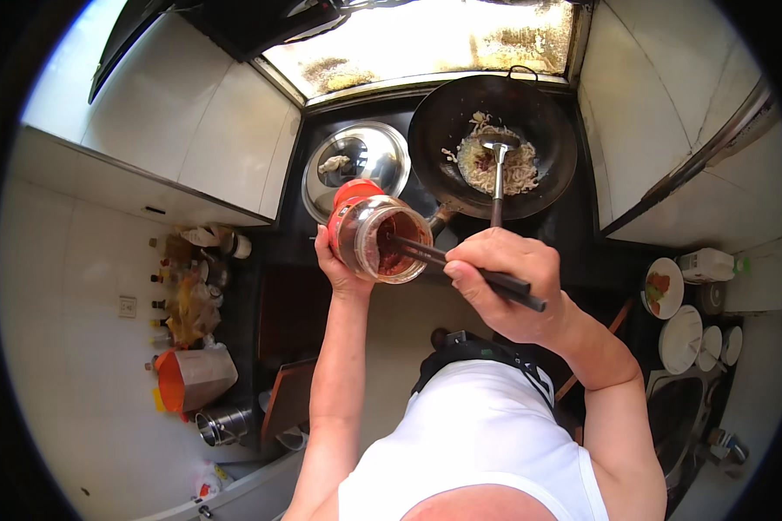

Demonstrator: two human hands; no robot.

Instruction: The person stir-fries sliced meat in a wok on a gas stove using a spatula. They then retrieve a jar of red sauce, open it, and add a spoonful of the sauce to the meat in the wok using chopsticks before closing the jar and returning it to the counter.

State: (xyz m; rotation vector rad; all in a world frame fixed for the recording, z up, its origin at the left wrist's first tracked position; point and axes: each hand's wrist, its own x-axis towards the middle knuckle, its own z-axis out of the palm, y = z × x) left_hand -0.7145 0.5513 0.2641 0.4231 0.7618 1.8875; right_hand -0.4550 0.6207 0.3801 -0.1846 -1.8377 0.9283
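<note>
My left hand holds a clear glass jar tilted with its mouth towards me. Dark red sauce coats its inside, and a red part, perhaps its lid, shows at the far side. Between the fingers of my right hand is a pair of dark chopsticks, their tips inside the jar. Beyond, a black wok holds pale shredded food with a dark reddish patch. A metal spatula leans in it; its handle end is hidden behind my right hand, and I cannot tell whether they touch.
A shiny domed lid lies left of the wok on the black stove. Bottles, bags and an orange-lined container line the left counter. At right are a plate of cut food and white bowls. Wall cabinets flank the window.
</note>
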